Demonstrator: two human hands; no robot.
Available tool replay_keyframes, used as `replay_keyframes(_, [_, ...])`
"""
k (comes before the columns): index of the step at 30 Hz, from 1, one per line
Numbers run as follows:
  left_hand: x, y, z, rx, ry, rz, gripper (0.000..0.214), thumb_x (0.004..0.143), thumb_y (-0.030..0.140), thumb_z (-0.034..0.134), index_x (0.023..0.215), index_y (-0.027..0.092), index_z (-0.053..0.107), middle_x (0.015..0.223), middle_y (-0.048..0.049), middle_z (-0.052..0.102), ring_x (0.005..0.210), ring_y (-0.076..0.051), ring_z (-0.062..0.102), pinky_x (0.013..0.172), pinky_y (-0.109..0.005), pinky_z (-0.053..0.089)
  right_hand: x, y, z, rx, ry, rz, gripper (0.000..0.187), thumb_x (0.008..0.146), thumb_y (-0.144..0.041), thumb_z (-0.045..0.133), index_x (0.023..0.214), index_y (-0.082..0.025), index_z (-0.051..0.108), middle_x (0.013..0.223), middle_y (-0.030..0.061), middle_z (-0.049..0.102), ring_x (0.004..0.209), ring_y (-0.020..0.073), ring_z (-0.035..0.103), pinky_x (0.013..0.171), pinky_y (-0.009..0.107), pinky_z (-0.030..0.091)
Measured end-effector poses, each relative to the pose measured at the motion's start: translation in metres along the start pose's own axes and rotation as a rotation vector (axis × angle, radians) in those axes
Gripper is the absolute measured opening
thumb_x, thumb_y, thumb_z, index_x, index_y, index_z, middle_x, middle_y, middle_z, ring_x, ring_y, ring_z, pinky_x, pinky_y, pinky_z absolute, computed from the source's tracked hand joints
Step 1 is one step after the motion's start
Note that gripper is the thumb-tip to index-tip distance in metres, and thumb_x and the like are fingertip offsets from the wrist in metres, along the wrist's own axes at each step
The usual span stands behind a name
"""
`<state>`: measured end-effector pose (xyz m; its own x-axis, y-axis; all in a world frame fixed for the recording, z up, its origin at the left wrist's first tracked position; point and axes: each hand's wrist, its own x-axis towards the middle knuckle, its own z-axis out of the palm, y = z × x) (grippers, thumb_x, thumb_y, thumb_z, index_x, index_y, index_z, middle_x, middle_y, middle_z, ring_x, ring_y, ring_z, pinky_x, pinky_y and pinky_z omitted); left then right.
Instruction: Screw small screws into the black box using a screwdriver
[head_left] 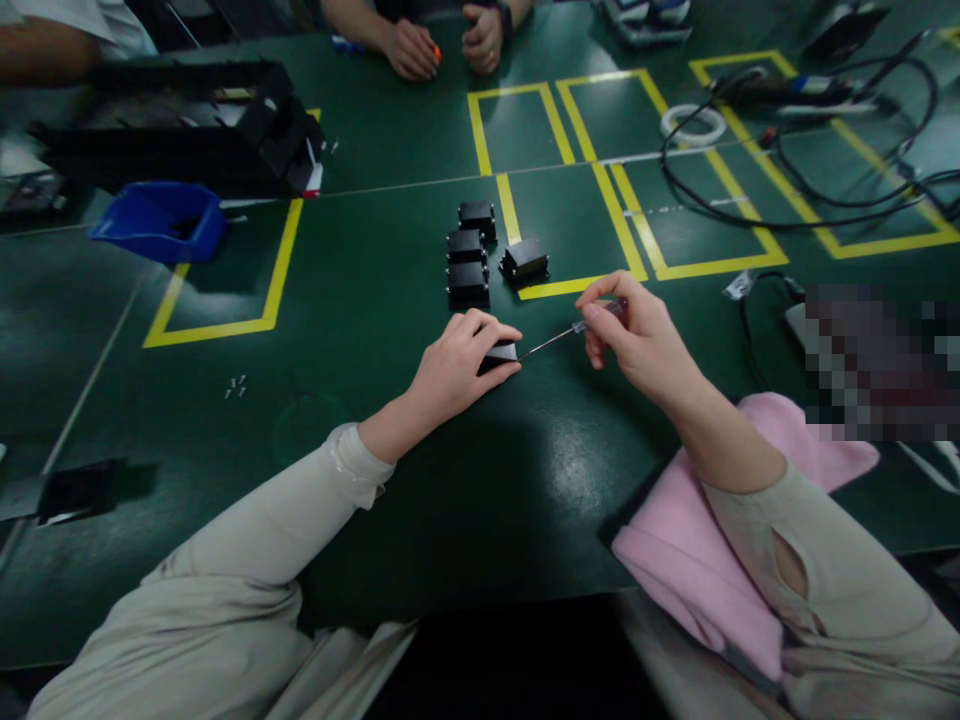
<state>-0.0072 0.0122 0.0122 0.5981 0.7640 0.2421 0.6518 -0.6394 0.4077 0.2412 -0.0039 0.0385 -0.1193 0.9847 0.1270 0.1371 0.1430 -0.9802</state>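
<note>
My left hand is closed around a small black box and holds it against the green table. In my right hand is a screwdriver with a clear handle, its thin shaft pointing left. The screwdriver's tip meets the right end of the held box; what it touches there is too small to make out. Just beyond my left hand, several similar black boxes stand in a short row, the nearest box among them. Another black box sits at an angle to the right of that row.
Loose screws lie to the left. A blue bin stands before stacked black trays. Pink cloth lies under my right forearm. Cables and a tape roll are at right. Another person's hands rest opposite.
</note>
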Motion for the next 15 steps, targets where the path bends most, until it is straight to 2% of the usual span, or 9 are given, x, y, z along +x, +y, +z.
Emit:
replay_keyframes(2, [-0.0001,-0.0001,0.0002,0.0,0.002,0.004,0.03,0.097,0.032,0.067,0.125,0.023,0.062,0.121,-0.0079,0.062,0.112,-0.026,0.059,0.091,-0.04,0.053,-0.0003,-0.0005,0.0,0.002,-0.008,-0.002,0.025,0.095,-0.043,0.069,0.092,-0.024,0.054,0.052,-0.0098,0.054,0.041,0.0087,0.052,0.042,0.022,0.041])
replay_keyframes(7, [-0.0004,0.0,0.0003,-0.003,0.003,0.003,0.031,0.096,0.031,0.068,0.125,0.023,0.062,0.121,-0.0079,0.062,0.112,-0.026,0.058,0.091,-0.04,0.053,-0.0001,0.0018,-0.0007,-0.027,-0.002,-0.013,0.034,0.094,-0.054,0.067,0.085,-0.023,0.057,0.045,-0.0111,0.043,0.037,0.0086,0.048,0.04,0.024,0.036])
replay_keyframes(12, [-0.0008,-0.0006,0.0006,-0.003,-0.001,0.005,0.031,0.096,0.031,0.068,0.126,0.023,0.062,0.122,-0.0081,0.062,0.112,-0.026,0.058,0.092,-0.041,0.053,-0.0005,0.0,-0.0002,0.004,-0.006,-0.002,0.024,0.094,-0.042,0.07,0.092,-0.024,0.055,0.049,-0.0107,0.05,0.039,0.0092,0.051,0.041,0.024,0.038])
replay_keyframes(15, [-0.001,-0.0009,0.0007,-0.002,0.0,0.008,0.031,0.097,0.031,0.068,0.126,0.023,0.061,0.122,-0.0082,0.061,0.113,-0.026,0.058,0.091,-0.04,0.053,-0.0008,-0.0003,0.0001,0.015,-0.01,-0.005,0.023,0.094,-0.041,0.07,0.093,-0.023,0.056,0.051,-0.0094,0.053,0.041,0.0097,0.052,0.042,0.024,0.04])
